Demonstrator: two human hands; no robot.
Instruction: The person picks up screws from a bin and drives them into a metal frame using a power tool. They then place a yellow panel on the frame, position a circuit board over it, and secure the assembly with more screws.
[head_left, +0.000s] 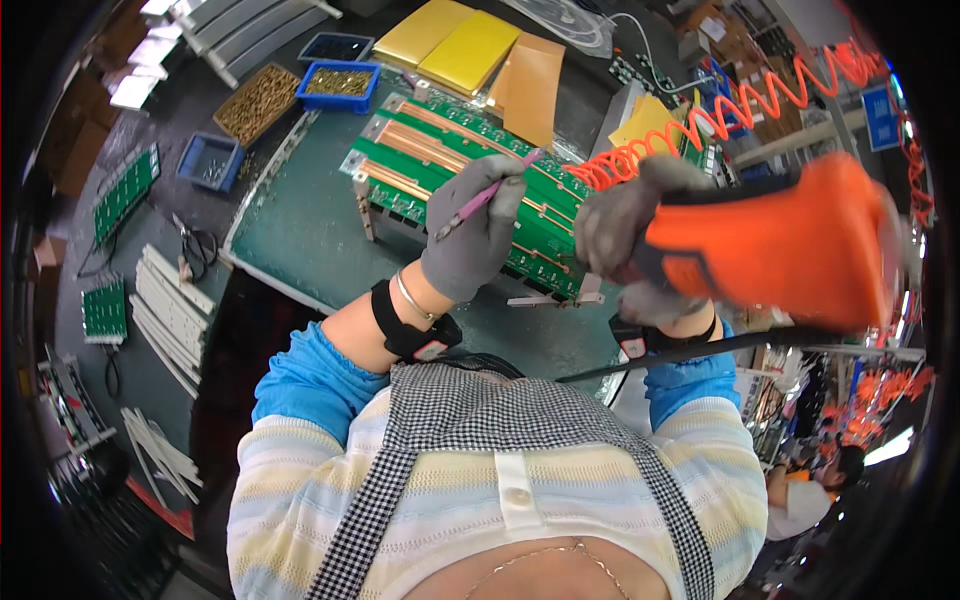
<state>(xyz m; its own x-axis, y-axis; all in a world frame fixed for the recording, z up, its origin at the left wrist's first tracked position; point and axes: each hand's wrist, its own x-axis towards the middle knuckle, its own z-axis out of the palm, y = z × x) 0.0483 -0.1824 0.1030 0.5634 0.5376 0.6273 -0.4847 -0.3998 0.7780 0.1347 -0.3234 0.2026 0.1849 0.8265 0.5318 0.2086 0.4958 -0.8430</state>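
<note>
My left hand, in a grey glove, is closed around a slim purple pen-like tool whose tip points away to the right. It is over the near edge of a green circuit board assembly with long copper bars, raised on small legs above the bench. My right hand, also gloved, grips a large orange and black pistol-shaped power tool at the board's right end. Motion blurs this tool, and its working end is hidden.
Blue bins of small parts and a tray of brass-coloured pieces stand at the far left. Yellow envelopes lie behind the board. An orange coiled hose crosses the far right. White strips and scissors lie left.
</note>
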